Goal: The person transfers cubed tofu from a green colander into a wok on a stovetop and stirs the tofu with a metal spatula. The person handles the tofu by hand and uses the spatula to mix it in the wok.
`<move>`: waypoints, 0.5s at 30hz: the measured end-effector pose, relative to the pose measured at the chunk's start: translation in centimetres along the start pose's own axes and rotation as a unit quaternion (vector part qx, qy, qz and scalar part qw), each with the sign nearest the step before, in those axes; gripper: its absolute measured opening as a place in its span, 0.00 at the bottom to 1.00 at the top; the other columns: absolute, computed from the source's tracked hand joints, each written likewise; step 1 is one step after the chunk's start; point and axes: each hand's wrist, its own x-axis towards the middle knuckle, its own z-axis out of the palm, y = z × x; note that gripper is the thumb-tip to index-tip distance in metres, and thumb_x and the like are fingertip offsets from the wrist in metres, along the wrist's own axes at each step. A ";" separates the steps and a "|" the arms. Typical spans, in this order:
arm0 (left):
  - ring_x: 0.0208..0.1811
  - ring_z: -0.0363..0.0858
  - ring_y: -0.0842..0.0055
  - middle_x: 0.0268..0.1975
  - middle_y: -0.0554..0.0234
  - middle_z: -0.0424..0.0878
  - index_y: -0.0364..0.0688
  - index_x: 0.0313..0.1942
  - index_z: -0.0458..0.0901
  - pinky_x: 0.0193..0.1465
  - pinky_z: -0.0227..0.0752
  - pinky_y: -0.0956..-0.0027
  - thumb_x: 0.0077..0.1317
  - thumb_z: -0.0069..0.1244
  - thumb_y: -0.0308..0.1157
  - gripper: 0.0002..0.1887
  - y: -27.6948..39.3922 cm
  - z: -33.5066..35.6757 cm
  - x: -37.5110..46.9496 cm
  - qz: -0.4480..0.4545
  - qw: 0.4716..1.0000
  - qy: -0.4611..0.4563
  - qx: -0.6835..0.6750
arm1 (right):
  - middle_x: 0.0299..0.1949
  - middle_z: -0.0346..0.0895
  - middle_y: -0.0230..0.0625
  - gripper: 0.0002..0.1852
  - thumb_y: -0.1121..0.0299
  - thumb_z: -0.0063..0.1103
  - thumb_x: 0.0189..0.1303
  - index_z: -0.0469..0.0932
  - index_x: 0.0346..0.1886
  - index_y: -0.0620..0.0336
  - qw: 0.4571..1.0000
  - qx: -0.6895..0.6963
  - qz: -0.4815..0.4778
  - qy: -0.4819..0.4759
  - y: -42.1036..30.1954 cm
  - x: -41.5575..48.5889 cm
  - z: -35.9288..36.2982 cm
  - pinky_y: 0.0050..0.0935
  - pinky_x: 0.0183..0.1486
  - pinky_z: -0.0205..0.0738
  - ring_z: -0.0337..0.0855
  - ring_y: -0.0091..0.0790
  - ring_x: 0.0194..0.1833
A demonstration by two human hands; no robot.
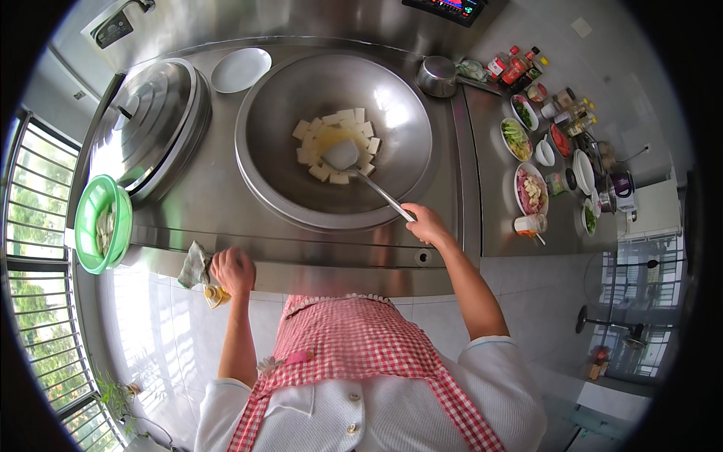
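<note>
A large steel wok [282, 186] is set into the stove top. Pale blocks that look like tofu [339, 178] lie in it around a yellowish liquid. The metal blade of a wok spatula [341, 155] rests among them, and my right hand [426, 224] grips the end of its handle near the wok's right rim. My left hand [232, 271] is at the stove's front edge, beside a crumpled cloth [195, 264]; its fingers are curled, and what lies under them is hidden. A bottle of yellow liquid [216, 295] shows just below the cloth.
At left are a domed steel lid [144, 118] and a green basket [82, 226]. A white plate [241, 70] lies behind the wok; a steel saucepan [438, 76] stands at its back right. The right counter holds a plate of raw meat [528, 195], several dishes and sauce bottles [517, 69].
</note>
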 end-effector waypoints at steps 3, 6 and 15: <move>0.44 0.69 0.64 0.34 0.62 0.76 0.45 0.30 0.76 0.50 0.56 0.62 0.50 0.46 0.33 0.07 -0.1 0.1 0.0 -0.002 1.000 0.003 -0.004 | 0.18 0.71 0.37 0.26 0.79 0.41 0.42 0.68 0.50 0.50 1.000 -0.002 -0.010 0.004 -0.4 0.6 0.3 0.28 0.15 0.63 0.69 0.29 0.13; 0.44 0.69 0.64 0.34 0.62 0.76 0.45 0.30 0.76 0.50 0.56 0.61 0.50 0.46 0.33 0.07 -0.2 0.1 0.0 -0.002 1.000 0.003 -0.006 | 0.19 0.72 0.38 0.26 0.80 0.39 0.41 0.69 0.49 0.52 1.000 0.006 -0.020 0.002 -0.7 1.0 0.4 0.28 0.14 0.63 0.70 0.29 0.13; 0.44 0.69 0.64 0.34 0.62 0.76 0.44 0.30 0.76 0.50 0.55 0.62 0.50 0.46 0.33 0.07 -0.3 0.2 -0.2 0.001 1.000 0.000 -0.002 | 0.21 0.72 0.37 0.25 0.80 0.42 0.42 0.69 0.49 0.57 0.999 0.027 -0.002 -0.027 -1.2 1.0 -0.2 0.25 0.11 0.63 0.69 0.28 0.12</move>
